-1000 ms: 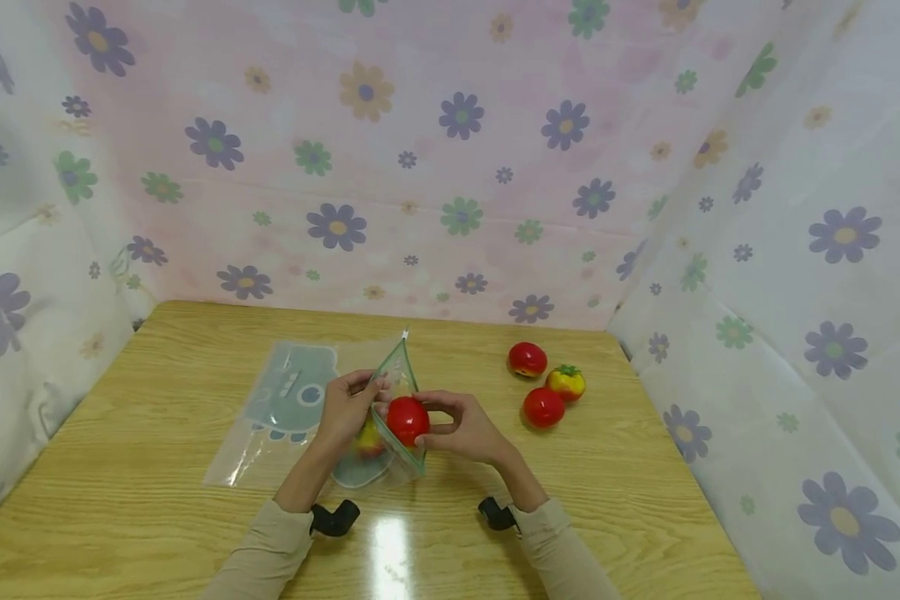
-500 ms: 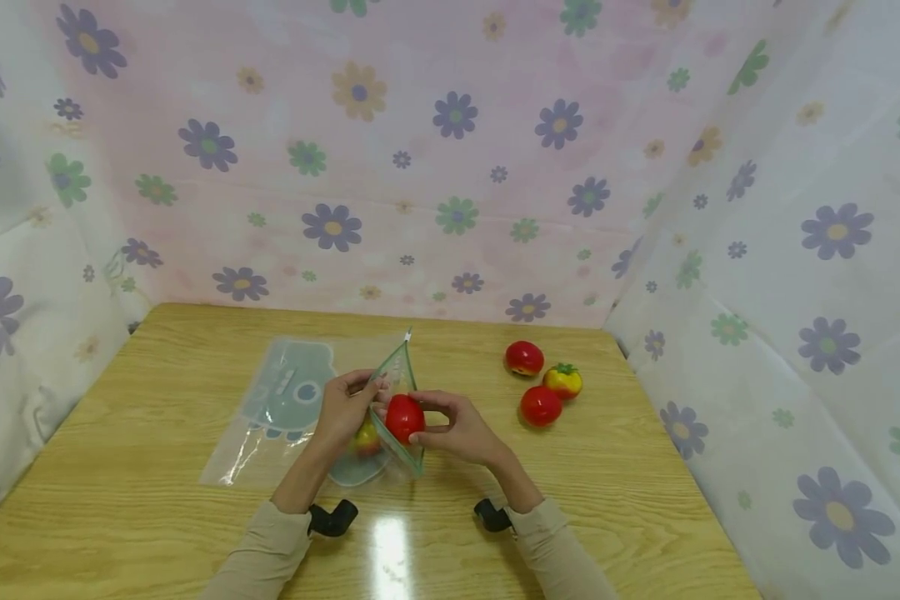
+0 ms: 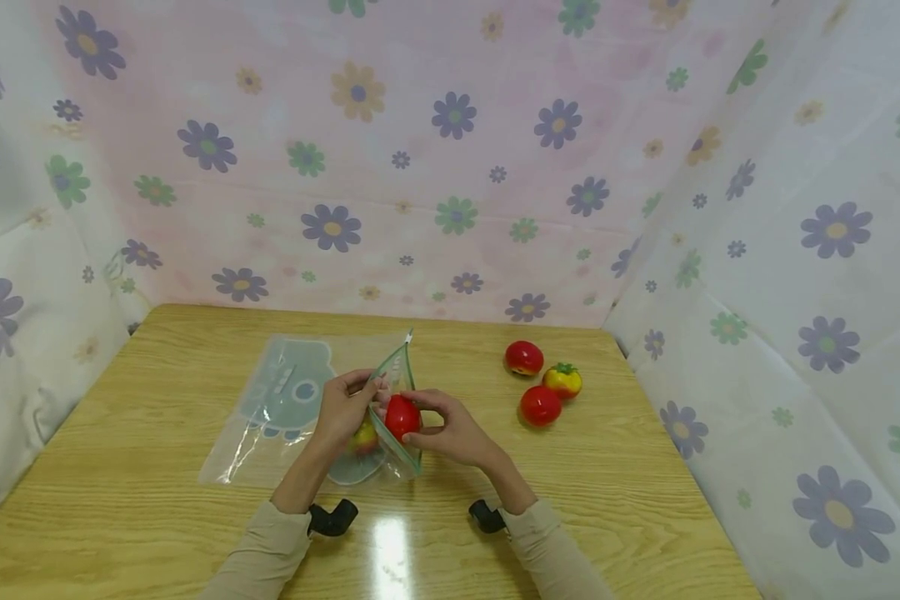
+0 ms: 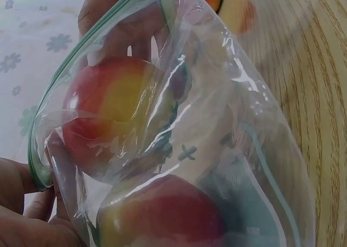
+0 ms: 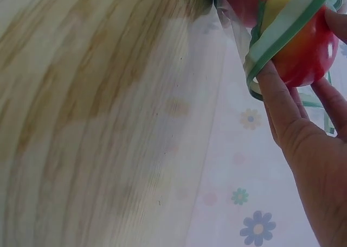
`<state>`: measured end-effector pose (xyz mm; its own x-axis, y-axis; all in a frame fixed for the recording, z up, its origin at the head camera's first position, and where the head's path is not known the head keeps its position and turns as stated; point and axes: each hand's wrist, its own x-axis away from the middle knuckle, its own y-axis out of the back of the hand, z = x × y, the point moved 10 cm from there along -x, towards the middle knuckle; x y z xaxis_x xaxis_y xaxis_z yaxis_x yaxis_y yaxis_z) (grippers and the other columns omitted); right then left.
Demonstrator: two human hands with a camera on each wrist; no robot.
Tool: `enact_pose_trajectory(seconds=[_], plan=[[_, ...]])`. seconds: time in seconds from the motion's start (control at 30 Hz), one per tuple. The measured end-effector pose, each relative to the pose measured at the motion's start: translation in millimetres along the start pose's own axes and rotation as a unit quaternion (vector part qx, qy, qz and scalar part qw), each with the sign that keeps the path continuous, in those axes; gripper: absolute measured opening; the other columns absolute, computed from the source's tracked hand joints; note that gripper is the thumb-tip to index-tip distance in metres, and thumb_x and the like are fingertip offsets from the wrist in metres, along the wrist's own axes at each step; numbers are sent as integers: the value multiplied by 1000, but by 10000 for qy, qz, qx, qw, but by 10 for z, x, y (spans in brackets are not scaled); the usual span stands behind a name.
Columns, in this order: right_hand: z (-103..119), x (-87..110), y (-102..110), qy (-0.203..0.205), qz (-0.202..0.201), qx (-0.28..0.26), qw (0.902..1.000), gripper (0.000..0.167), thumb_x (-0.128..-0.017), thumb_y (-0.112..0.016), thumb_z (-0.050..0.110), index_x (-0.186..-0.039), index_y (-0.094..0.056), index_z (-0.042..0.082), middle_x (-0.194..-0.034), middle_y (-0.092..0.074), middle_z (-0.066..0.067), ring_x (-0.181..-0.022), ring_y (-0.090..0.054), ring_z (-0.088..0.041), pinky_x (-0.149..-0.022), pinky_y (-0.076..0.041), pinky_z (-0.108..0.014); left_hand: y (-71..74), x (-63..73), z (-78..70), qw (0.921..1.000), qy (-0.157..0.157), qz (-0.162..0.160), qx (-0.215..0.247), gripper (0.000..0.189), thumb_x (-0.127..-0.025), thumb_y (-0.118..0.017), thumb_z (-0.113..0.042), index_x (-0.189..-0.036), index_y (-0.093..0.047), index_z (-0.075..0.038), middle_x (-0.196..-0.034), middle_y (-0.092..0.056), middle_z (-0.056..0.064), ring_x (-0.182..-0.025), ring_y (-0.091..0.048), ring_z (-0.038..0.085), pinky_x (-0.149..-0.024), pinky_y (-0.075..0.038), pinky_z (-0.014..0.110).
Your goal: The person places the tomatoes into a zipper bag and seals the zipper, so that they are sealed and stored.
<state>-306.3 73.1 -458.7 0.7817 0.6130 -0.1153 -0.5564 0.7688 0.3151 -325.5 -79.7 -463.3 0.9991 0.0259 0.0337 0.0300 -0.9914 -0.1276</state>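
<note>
No words or numbers can be read, only an X-shaped mark (image 4: 188,152) on the clear bag (image 4: 217,111).

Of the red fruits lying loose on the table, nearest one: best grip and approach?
I'd probably grip the red fruit by opposite sides at its widest part, coming from above and the near left. It's smooth and rounded with no visible stem to pinch, and its near and left sides are exposed. The yellow-and-red fruit crowds its far right side; another red one lies beyond.
</note>
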Motion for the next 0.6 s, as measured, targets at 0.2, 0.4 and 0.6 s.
enact_pose_trajectory(seconds=[0.2,0.4,0.6], plan=[[19,-25,-58,36,12,161,9999,60,-92,-72,-3,-147,-52,5,-144,-50,-18,-132,-51,-38,-92,-59,-34,3,15,-5,9998,-32,77,186,26,-104,-56,-4,-121,-61,15,-90,-71,8,-69,-67,9,-62,-60,20],[-28,-69,-70,47,-181,367,9992,58,-91,-73,-3,-146,-54,3,-141,-53,-20,-131,-52,-40,-92,-59,-33,41,18,-8,9999,-94,-18,-93,25,-104,-58,-7,-118,-64,12,-87,-72,6,-69,-67,10,-65,-59,20],[-21,-99,-62,16,-410,505,9979,58,-88,-75,-6,-142,-58,3,-137,-56,-18,-122,-56,-36,-87,-61,-32,81,9,-16,9993,-112,-162,-314,26,-103,-60,-11,-120,-66,8,-96,-74,10,-77,-68,9,-71,-56,16]])
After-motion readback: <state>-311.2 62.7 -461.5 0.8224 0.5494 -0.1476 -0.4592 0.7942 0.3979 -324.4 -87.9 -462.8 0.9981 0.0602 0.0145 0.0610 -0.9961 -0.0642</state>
